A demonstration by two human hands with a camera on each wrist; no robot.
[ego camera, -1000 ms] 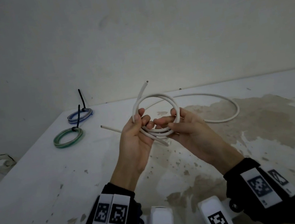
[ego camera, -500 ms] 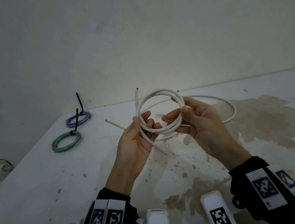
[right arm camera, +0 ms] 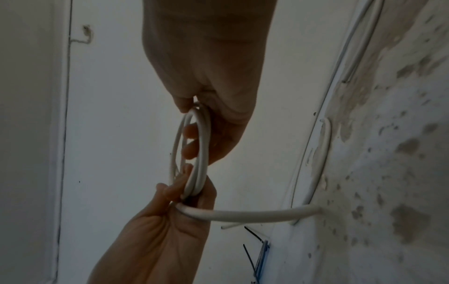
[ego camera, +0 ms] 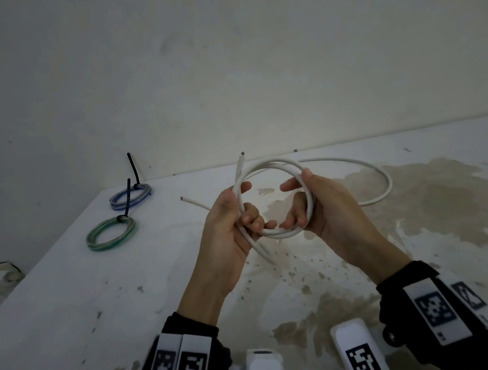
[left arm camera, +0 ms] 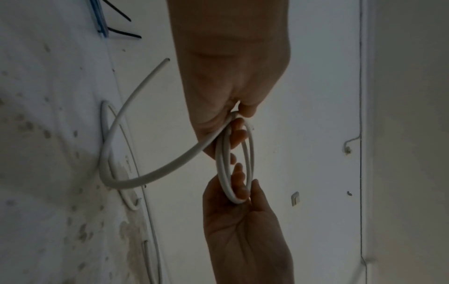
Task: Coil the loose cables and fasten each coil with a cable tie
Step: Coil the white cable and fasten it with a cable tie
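Observation:
A white cable coil (ego camera: 271, 166) of a few turns is held up above the table between both hands. My left hand (ego camera: 245, 206) grips its left side, fingers curled through the loop (left arm camera: 243, 159). My right hand (ego camera: 297, 206) holds the right side (right arm camera: 194, 149), thumb on top and fingers curled under. One cut end (ego camera: 242, 154) pokes up behind the coil, and another end (ego camera: 182, 198) sticks out to the left. The uncoiled tail (ego camera: 385, 181) curves over the table to the right.
A blue coil (ego camera: 130, 194) and a green coil (ego camera: 111, 236), each bound with a black cable tie, lie at the back left of the white stained table (ego camera: 70, 326). The table's left edge runs diagonally, and a wall stands close behind.
Both hands have lifted the coil a little and spread it wider. The right hand slid from under the loop to its right side, and the upright cut end swung left.

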